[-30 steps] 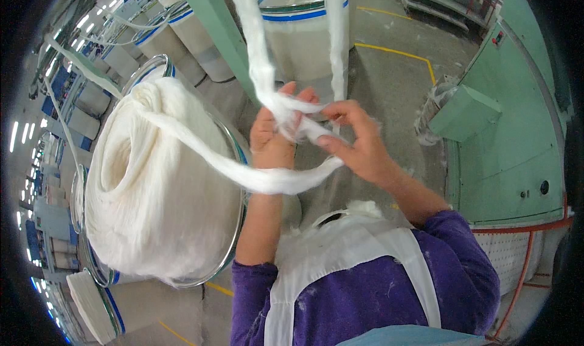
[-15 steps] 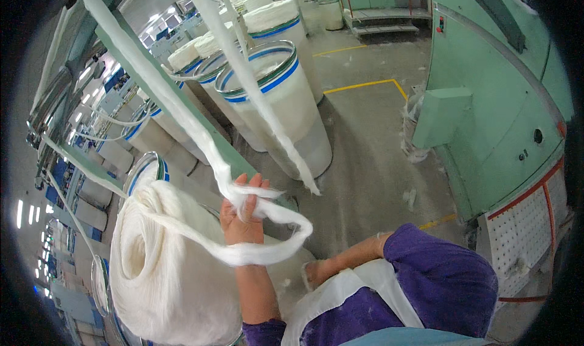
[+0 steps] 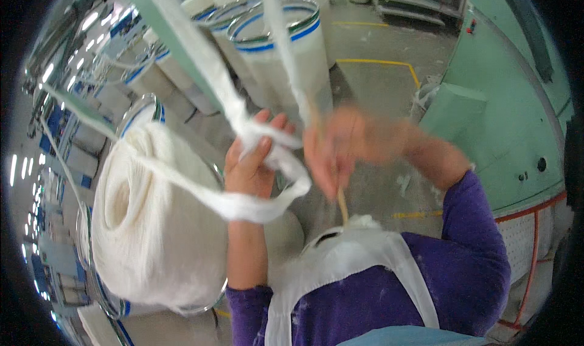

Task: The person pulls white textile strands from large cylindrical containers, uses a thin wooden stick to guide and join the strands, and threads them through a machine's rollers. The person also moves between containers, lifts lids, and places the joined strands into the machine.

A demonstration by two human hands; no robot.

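My left hand (image 3: 250, 160) is closed on a white fibre sliver (image 3: 243, 127), a soft rope of loose strands that comes down from the upper left. From those fingers a loop of sliver hangs and runs left to a big coiled heap of white sliver (image 3: 164, 224) on a can. My right hand (image 3: 340, 148), smeared by motion, is raised beside the left and holds a thin wooden stick (image 3: 342, 206). The stick's lower end is at the top of my white apron (image 3: 359, 255). Behind the right hand a second sliver strand (image 3: 280, 48) hangs down.
Tall white cans (image 3: 280, 60) with blue bands and metal rims stand ahead. A green slanted bar (image 3: 176, 41) crosses at upper left. On the right is a green machine cabinet (image 3: 511, 115) with a red rail (image 3: 535, 209). Yellow lines (image 3: 377, 61) mark the grey floor.
My right hand has come up from low beside the apron to near the left hand, now with a stick in it. The left hand keeps its grip on the sliver. The view has tilted and shifted.
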